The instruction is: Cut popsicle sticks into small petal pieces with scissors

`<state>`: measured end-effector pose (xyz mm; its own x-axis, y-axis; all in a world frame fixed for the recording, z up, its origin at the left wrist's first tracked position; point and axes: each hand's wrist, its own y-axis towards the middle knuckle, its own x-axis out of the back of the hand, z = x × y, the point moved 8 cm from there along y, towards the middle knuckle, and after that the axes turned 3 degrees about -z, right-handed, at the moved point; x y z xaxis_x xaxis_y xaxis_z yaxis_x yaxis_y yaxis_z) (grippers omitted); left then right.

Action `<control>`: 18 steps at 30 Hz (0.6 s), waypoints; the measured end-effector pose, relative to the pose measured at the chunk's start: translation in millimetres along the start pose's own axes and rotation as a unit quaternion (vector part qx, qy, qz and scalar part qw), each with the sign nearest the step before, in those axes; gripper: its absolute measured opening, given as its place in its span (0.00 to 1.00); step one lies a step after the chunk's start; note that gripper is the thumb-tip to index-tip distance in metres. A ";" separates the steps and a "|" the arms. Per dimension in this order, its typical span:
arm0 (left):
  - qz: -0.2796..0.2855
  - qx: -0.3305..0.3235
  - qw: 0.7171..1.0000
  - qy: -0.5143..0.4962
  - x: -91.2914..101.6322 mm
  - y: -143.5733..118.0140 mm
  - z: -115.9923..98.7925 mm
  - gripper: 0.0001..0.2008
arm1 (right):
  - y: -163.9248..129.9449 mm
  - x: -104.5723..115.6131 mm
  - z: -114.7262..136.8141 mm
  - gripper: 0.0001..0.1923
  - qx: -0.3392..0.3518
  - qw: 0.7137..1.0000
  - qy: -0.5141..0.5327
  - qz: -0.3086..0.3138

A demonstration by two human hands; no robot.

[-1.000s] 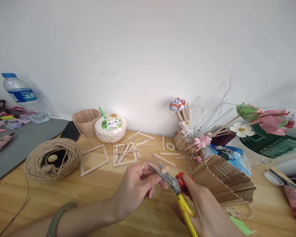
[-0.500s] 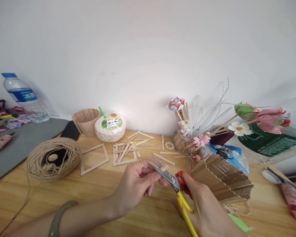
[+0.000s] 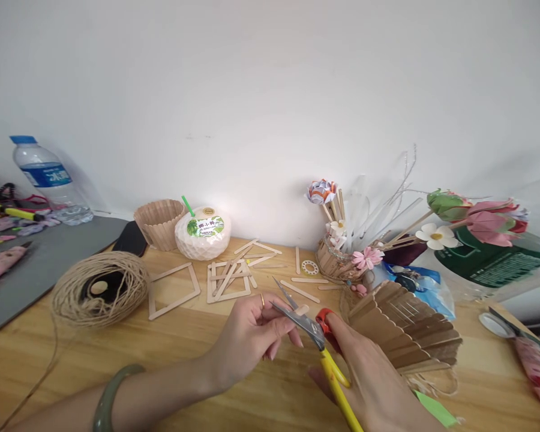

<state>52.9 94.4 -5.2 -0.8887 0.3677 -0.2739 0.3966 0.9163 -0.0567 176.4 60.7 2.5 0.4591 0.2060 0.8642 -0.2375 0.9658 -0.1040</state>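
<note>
Pinches a wooden stick (image 3: 302,310) between closed fingers of the left hand (image 3: 250,331), above the tabletop (image 3: 171,343) — apparently to steady the tip at the parted blades of scissors (image 3: 314,332), gripped by the handles in the right hand (image 3: 362,363).

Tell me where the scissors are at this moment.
In the head view, the scissors are low and just right of centre, in the right hand, their open blades at the small wooden stick that the left hand holds.
</note>
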 end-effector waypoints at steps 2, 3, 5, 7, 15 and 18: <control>-0.002 0.001 1.000 0.002 0.6 0.2 1.0 0.14 | 1.0 -0.2 1.2 0.08 0.012 1.000 0.010 -0.005; -0.003 0.000 1.000 0.002 0.8 0.2 1.0 0.14 | 1.6 -0.1 1.3 0.08 0.016 1.000 0.009 -0.009; -0.007 -0.001 1.000 0.003 1.5 0.1 1.0 0.13 | 2.3 0.0 0.7 0.07 0.022 1.000 -0.001 -0.018; -0.008 -0.002 1.000 0.000 1.7 0.2 0.8 0.13 | 2.4 -1.3 -0.1 0.07 0.026 0.999 -0.012 -0.019; -0.010 -0.011 1.000 -0.002 0.7 0.4 -2.4 0.12 | 1.4 -4.6 -0.5 0.10 0.036 0.998 -0.037 -0.031; -0.012 -0.009 1.000 -0.007 1.0 0.2 -1.8 0.13 | 1.1 -4.7 -0.8 0.11 0.038 0.998 -0.036 -0.035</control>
<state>51.7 95.2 -3.8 -0.8940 0.3442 -0.2868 0.3717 0.9272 -0.0461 174.6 60.9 -2.1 0.4153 0.1232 0.9013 -0.2722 0.9622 -0.0061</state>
